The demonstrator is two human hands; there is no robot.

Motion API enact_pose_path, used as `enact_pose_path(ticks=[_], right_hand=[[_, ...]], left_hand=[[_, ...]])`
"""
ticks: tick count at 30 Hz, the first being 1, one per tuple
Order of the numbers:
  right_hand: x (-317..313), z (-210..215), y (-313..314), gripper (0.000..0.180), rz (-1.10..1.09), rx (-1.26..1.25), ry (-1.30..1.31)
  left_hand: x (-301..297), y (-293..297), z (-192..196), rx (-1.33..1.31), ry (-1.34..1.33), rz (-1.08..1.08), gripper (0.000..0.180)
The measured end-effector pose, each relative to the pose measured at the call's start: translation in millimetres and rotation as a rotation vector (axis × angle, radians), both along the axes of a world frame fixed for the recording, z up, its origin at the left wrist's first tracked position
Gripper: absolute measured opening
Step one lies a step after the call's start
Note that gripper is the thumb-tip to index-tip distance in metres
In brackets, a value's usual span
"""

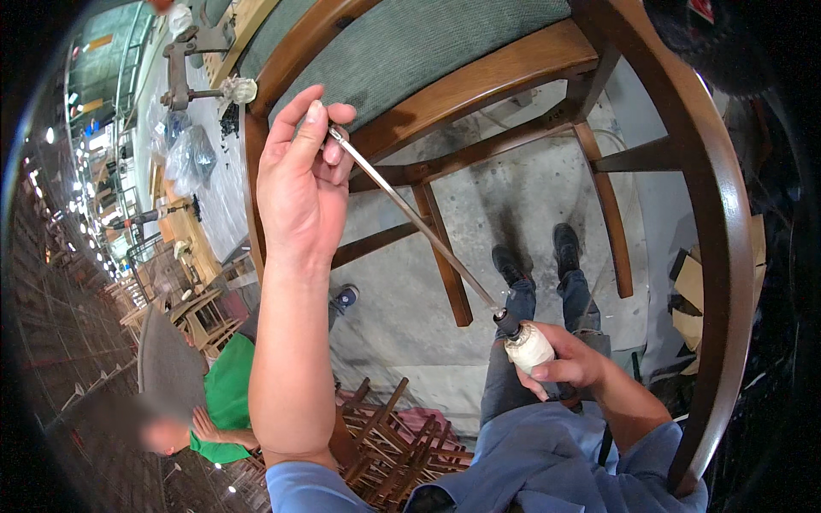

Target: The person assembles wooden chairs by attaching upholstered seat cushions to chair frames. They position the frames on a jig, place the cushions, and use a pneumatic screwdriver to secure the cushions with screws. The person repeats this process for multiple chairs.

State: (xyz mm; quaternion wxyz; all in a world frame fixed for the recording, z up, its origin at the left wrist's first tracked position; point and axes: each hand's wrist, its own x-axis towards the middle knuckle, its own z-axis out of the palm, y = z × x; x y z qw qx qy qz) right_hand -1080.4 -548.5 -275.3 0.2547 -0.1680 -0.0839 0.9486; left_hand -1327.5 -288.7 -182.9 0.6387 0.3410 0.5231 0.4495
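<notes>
- Head view looks down past a wooden chair [479, 85] raised in front of the person, green upholstered seat [410, 43] uppermost, legs and stretchers pointing down toward the concrete floor [513, 197].
- Left hand [299, 179] is raised near the seat rail; its fingers [318, 115] pinch the upper tip of a long thin metal rod [415, 221].
- Rod runs diagonally from that tip, down and to the right, crossing in front of the chair stretchers to the right hand.
- Right hand [569, 363] sits low by the person's waist; fingers are wrapped tight around the tool's handle, which is bound in white tape or cloth [528, 346].
- A dark collar joins rod and handle just above the white wrap.
- Person wears a blue shirt, jeans and dark shoes [539, 252]; both feet are on the floor below the chair.
- Another person in a green shirt [227, 398] sits low at lower left, beside a stack of brown chair frames [385, 445].
- Upper left: a table [214, 179] covered in light sheeting carries a metal clamp fixture [180, 73] and clear plastic bags [188, 154].
- Cardboard pieces [688, 299] lie on the floor at right.
</notes>
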Motion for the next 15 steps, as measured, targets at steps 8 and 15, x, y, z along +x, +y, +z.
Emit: enact_pose_path(ticks=[8,15], right_hand=[[-2.3,1.3,-4.1,0.048,0.009,-0.104,0.084],[-2.4,3.5,0.5,0.037,-0.044,0.136,-0.259]], left_hand=[[3.5,-1.7,1.8,0.002,0.042,0.014,0.025],[7.4,-3.5,1.9,0.000,0.102,-0.002,0.027]])
